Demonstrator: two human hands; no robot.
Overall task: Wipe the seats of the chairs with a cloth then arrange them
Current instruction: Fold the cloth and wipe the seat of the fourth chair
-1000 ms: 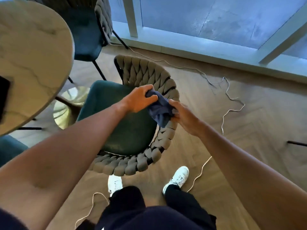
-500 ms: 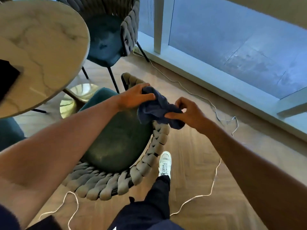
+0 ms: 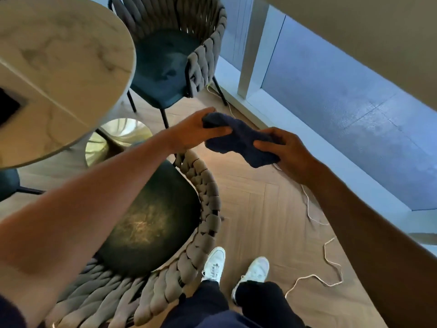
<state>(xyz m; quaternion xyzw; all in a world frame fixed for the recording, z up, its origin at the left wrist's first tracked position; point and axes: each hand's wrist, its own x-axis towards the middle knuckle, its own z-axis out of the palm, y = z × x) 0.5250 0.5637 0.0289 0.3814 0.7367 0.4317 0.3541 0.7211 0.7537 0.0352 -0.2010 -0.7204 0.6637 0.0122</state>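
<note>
Your left hand (image 3: 189, 134) and right hand (image 3: 283, 150) pinch a nubby, bunched navy cloth (image 3: 236, 140) above the rope-woven chair (image 3: 165, 221)

Left forearm (image 3: 99, 204) covers near chair's (image 3: 151, 223) seat front. Round table (image 3: 59, 67) cut off at left edge; dark object (image 3: 7, 110) on it blurred, unidentifiable. Third seat (image 3: 8, 183) mostly hidden beneath table.
</note>
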